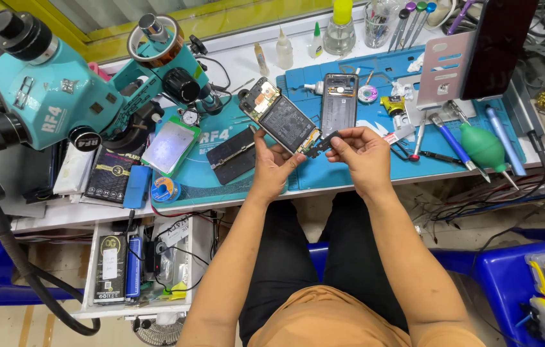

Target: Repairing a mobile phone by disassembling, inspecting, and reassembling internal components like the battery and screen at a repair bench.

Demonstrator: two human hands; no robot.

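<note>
Both hands grip one opened phone (283, 119): left hand (271, 166) underneath, right hand (360, 151) pinching perhaps a small part.

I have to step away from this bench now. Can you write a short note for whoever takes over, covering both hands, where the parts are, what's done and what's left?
Left hand: holds the opened phone from below, tilted over the blue mat, insides facing up.
Right hand: fingertips pinch a small dark part at the phone's lower end.
Nearby: a second phone frame lies flat on the mat; screwdrivers and a green air blower are to the right; the microscope is to the left.
Done: back is off, internals exposed.
Left: the small part is not seated or clear; the phone remains open.
</note>
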